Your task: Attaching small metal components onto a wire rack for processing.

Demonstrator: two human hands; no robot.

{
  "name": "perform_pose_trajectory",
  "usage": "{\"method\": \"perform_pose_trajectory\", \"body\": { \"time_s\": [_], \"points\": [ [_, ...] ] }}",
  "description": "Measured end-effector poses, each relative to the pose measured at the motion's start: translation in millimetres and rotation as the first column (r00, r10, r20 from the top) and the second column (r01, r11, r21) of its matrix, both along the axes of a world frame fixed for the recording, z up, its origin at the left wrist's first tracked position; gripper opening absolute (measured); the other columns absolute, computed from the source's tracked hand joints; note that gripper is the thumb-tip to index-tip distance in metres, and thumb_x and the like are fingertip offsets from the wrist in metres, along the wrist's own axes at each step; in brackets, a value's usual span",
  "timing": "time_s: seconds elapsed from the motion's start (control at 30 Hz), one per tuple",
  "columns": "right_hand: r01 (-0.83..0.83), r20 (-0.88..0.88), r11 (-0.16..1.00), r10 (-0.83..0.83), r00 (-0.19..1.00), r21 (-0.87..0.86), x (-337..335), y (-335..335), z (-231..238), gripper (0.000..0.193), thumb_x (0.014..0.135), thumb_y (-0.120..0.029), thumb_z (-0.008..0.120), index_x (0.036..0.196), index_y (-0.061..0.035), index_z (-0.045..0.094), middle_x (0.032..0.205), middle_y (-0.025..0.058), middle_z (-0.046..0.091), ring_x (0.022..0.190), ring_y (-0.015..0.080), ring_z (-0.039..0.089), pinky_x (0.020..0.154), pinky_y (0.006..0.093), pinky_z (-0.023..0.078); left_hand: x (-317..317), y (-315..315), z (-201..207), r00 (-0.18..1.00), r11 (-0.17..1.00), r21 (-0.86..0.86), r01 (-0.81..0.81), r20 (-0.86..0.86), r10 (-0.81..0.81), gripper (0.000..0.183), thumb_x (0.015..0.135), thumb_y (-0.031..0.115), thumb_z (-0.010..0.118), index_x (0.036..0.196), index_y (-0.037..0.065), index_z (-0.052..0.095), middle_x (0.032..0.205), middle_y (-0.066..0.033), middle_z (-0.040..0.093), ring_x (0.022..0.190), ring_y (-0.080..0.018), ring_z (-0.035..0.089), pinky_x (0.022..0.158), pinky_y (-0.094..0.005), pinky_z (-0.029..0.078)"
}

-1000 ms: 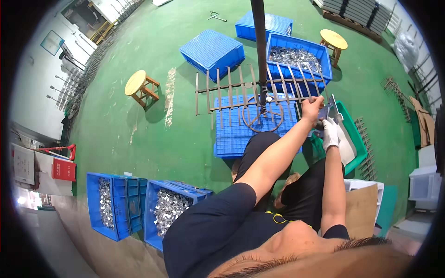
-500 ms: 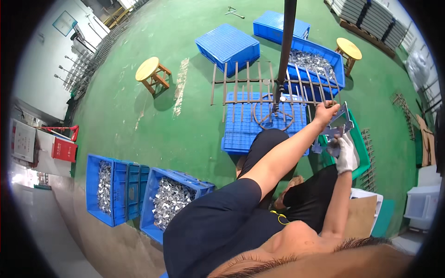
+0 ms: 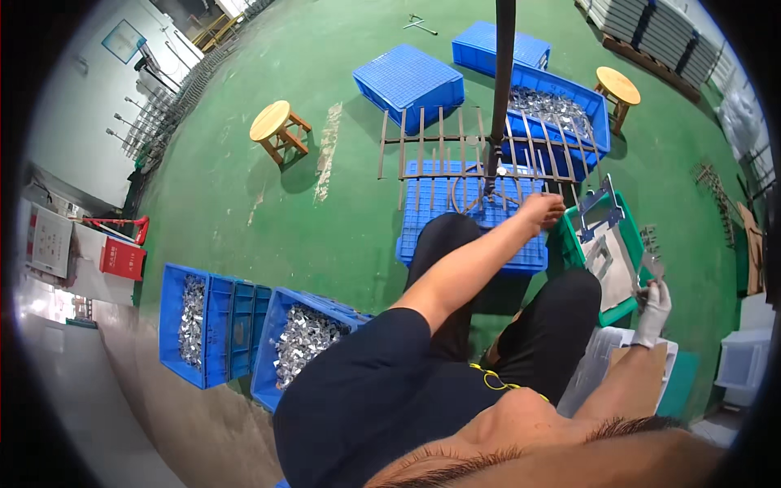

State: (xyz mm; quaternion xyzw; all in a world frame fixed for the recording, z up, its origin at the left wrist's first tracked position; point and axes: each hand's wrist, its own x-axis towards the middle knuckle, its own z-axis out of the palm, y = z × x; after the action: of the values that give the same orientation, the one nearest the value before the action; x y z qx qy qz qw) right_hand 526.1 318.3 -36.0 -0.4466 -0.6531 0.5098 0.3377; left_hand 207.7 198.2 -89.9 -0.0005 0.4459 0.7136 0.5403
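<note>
My bare left hand (image 3: 543, 213) is beside the right end of a dark metal rack (image 3: 431, 140), its fingers curled together. Whether anything lies between them cannot be made out. A grey metal bracket with cut-outs (image 3: 612, 213) hangs near the rack's right end, just right of that hand. My right hand (image 3: 653, 315), in a white glove, is lower right, closed on a small flat metal plate (image 3: 653, 265). This plate is over the right edge of a green bin (image 3: 626, 309), which holds a pale sheet and another metal piece (image 3: 599, 259).
The rack's upright pole (image 3: 503, 73) rises before me, above a blue crate (image 3: 423, 236). Blue crates of small metal parts stand at the left (image 3: 213, 325) and far right (image 3: 600, 89). Wooden stools (image 3: 271, 120) (image 3: 618, 85) stand on the green floor.
My right hand has drawn away from the bracket, down and right, and now holds a flat plate. My left hand has moved slightly left and down, away from the bracket.
</note>
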Motion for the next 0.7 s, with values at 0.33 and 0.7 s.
{"method": "perform_pose_trajectory", "body": {
  "time_s": [0.33,0.7],
  "points": [
    [-0.439,0.762,0.761,-0.111,0.638,0.478,-36.2,26.6,-187.6,0.017,0.073,-0.019,0.051,0.083,-0.0053,0.055,0.083,0.0151,0.059,0.075,0.0352,0.054,0.069,0.0416,0.044,-86.5,-139.6,5.0,0.863,0.86,0.167,-0.483,0.255,0.436,0.013,0.08,0.008,0.056,0.091,0.002,0.054,0.082,-0.0116,0.059,0.079,-0.0233,0.057,0.068,-0.0326,0.046],
    [-0.498,0.796,0.8,0.044,0.604,0.334,-37.7,20.5,-210.1,0.013,0.072,-0.014,0.05,0.081,-0.006,0.053,0.083,0.0163,0.057,0.078,0.0361,0.053,0.068,0.0427,0.044,-132.9,-182.3,20.0,0.713,0.696,0.209,-0.687,0.013,0.701,0.023,0.089,0.022,0.054,0.104,0.005,0.056,0.098,-0.0098,0.061,0.082,-0.0197,0.06,0.068,-0.0289,0.049]
  ]
}}
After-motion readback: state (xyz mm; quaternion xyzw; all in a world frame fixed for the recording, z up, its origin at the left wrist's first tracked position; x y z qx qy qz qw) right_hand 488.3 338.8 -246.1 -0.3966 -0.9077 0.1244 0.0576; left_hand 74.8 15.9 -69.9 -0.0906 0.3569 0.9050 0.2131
